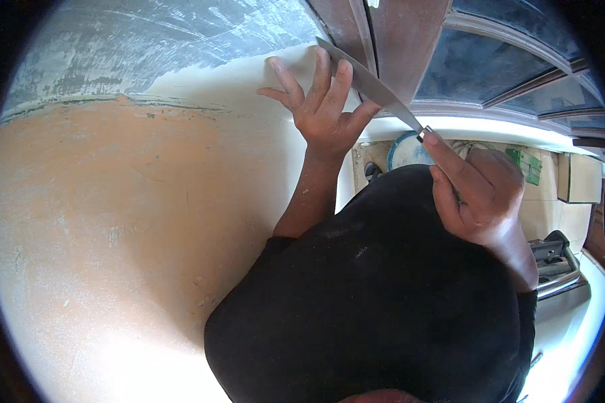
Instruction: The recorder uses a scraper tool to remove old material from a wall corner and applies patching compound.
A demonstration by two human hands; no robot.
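Observation:
My right hand (480, 188) is closed round the handle of a long-bladed knife (383, 94), with the index finger stretched along it toward a shiny collar. The flat grey blade slants up and left, its far end meeting the corner between the wall (141, 181) and the brown door frame (410, 37). Beside the blade, my left hand (326, 111) is open with its fingers spread. Two of its fingertips overlap the blade's edge; I cannot tell whether they press on it. Most of the handle is hidden in my right hand.
Grey patchy coating (114, 47) covers the wall's upper part, smooth white lies near the corner, and orange-tan plaster is below. Glass door panes (484, 67) are at the upper right. A round blue-rimmed bucket (410, 151), a green box (526, 166) and a pale box (580, 178) stand on the floor.

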